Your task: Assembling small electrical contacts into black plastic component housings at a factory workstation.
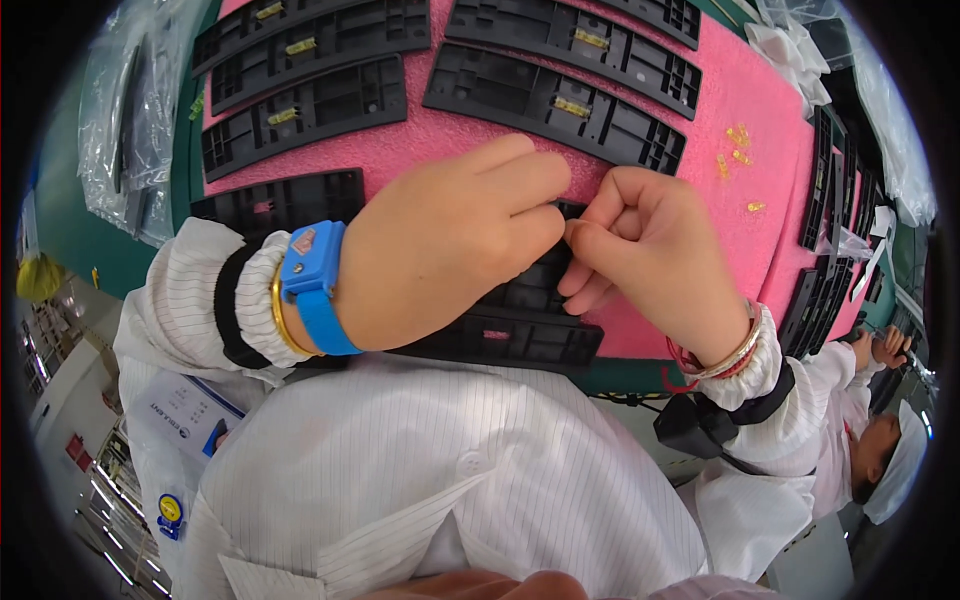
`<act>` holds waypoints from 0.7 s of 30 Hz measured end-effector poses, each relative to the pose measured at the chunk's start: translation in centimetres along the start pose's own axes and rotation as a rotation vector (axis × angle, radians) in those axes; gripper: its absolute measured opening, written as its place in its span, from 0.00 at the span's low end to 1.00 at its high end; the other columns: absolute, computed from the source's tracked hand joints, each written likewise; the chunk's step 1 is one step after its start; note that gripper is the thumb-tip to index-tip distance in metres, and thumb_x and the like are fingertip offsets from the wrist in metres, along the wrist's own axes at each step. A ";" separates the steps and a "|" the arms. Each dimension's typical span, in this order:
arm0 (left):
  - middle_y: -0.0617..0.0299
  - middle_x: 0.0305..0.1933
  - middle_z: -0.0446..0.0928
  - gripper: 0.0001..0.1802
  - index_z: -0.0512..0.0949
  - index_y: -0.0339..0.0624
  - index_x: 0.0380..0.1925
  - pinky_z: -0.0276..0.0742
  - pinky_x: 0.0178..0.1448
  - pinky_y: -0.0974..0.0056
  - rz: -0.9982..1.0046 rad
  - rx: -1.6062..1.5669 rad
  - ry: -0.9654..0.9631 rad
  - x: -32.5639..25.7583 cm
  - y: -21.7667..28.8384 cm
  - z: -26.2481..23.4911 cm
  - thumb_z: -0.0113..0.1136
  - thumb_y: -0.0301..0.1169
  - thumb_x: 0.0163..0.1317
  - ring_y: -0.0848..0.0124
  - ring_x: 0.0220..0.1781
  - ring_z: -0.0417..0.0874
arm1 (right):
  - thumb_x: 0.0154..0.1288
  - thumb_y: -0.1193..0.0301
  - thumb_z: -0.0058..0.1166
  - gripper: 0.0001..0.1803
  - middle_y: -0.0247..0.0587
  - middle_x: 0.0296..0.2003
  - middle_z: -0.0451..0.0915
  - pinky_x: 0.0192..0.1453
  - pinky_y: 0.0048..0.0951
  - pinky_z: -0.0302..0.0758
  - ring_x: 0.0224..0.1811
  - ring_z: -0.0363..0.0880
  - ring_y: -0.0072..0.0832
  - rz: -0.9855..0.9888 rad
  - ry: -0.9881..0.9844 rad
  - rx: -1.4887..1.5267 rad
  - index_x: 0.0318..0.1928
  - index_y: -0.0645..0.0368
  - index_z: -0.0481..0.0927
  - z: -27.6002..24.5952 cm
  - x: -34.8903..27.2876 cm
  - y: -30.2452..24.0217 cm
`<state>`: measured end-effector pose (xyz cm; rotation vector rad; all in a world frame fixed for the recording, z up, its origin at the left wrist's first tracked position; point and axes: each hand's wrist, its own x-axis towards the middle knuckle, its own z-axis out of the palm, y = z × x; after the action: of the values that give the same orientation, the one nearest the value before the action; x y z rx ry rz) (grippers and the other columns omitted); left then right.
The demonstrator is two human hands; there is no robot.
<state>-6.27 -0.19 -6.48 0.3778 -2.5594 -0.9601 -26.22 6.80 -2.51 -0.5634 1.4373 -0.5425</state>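
My left hand (440, 235) is bent over a black ribbed plastic panel (530, 285), its fingers curled down and their tips hidden. Opposite it, my right hand (655, 250) pinches thumb and forefinger together close to the left fingertips. Whatever lies in either grip is too small or too covered to make out. Nearer my body, another black panel (555, 343) carries a small pink mark. To the left, a similar panel (320, 195) is partly covered by my left arm. These panels rest on pink foam sheeting (735, 255).
Several black panels with small yellow pieces (570, 106) lie in rows beyond my hands. Loose yellow pieces (740, 157) are scattered at the right. More panels (825, 200) stand past them. Clear plastic bags (135, 120) lie at the far left. A co-worker (875, 450) is at the right.
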 end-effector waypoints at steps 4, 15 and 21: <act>0.55 0.37 0.72 0.09 0.76 0.34 0.29 0.73 0.38 0.57 -0.009 -0.012 -0.025 0.1 -0.2 -0.2 0.68 0.19 0.50 0.56 0.36 0.74 | 0.65 0.79 0.56 0.06 0.47 0.24 0.84 0.26 0.24 0.83 0.24 0.87 0.29 -0.014 -0.008 0.010 0.32 0.68 0.74 0.1 0.3 -0.1; 0.55 0.37 0.71 0.11 0.77 0.32 0.34 0.72 0.40 0.56 -0.008 -0.077 -0.030 0.0 -0.4 -0.1 0.67 0.18 0.50 0.55 0.38 0.73 | 0.67 0.79 0.56 0.06 0.46 0.24 0.84 0.27 0.25 0.84 0.23 0.86 0.28 -0.011 -0.002 -0.007 0.33 0.67 0.73 0.1 0.4 0.2; 0.55 0.37 0.71 0.11 0.77 0.33 0.33 0.72 0.39 0.56 0.014 -0.065 -0.044 0.3 -0.4 -0.2 0.67 0.19 0.50 0.56 0.37 0.73 | 0.65 0.78 0.56 0.06 0.46 0.24 0.84 0.26 0.23 0.83 0.24 0.87 0.28 -0.019 0.006 -0.003 0.32 0.67 0.74 0.0 0.2 0.0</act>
<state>-6.37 -0.69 -6.54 0.3241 -2.5593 -1.0549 -26.20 6.66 -2.68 -0.5785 1.4397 -0.5570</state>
